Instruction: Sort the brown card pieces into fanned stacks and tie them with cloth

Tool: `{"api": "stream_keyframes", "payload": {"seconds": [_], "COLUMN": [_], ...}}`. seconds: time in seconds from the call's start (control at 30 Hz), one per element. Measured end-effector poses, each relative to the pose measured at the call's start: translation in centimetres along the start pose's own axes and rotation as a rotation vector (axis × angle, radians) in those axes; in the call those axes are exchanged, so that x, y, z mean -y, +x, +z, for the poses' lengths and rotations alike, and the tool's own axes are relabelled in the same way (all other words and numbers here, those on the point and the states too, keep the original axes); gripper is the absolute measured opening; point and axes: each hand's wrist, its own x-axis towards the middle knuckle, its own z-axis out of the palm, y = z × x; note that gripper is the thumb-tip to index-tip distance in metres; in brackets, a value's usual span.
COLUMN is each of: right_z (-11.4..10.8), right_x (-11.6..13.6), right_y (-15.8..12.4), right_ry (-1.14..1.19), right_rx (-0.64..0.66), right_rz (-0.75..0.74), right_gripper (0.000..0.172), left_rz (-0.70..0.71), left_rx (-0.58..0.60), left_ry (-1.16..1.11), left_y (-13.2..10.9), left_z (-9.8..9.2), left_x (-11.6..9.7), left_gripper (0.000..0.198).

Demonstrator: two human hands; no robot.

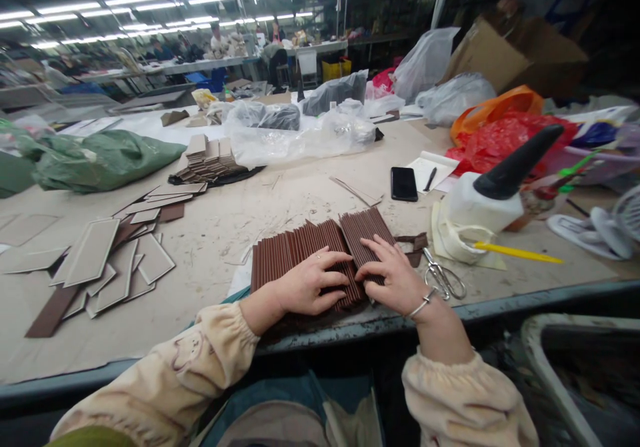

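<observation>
Rows of thin brown strips [273, 258] stand packed on edge along the near side of the table. My left hand [320, 280] rests on top of the middle rows, fingers stretched out and apart. A separate block of brown strips [367, 224] sits to the right, its strips tightly stacked. On this block lies my right hand [390, 270], fingers spread and slightly bent, the fingertips touching its upper face and left edge. Neither hand is closed round a strip. Part of the strips is hidden under both hands. Scissors [444, 277] lie just right of my right hand.
Flat beige-and-brown panels [117, 254] are strewn at the left, near a green bag [105, 157]. A phone [403, 184], a white glue bottle [480, 204] with a black nozzle and a yellow stick [520, 252] lie at the right. Clear plastic bags [300, 134] cover the back.
</observation>
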Motion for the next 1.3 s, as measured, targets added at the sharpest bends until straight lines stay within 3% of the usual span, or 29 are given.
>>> {"api": "stream_keyframes", "payload": {"seconds": [0.33, 0.67, 0.97, 1.13, 1.3], "right_z": [-0.17, -0.19, -0.27, -0.15, 0.22], "right_x": [0.14, 0.16, 0.31, 0.43, 0.75], "right_y": [0.01, 0.07, 0.07, 0.09, 0.29], "right_ry": [0.012, 0.010, -0.001, -0.009, -0.033], "right_rx": [-0.005, 0.004, 0.012, 0.002, -0.023], "right_rz": [0.015, 0.024, 0.035, 0.032, 0.045], "right_gripper": [0.020, 0.020, 0.018, 0.007, 0.018], "left_rz": [0.135, 0.227, 0.172, 0.128, 0.138], "left_rx": [0.053, -0.004, 0.017, 0.027, 0.024], "left_ry": [0.004, 0.011, 0.013, 0.006, 0.009], "left_y": [-0.48, -0.73, -0.68, -0.63, -0.65], "left_z": [-0.76, -0.48, -0.22, -0.20, -0.22], "left_x": [0.59, 0.64, 0.61, 0.53, 0.60], "left_gripper": [0.026, 0.025, 0.027, 0.030, 0.031]}}
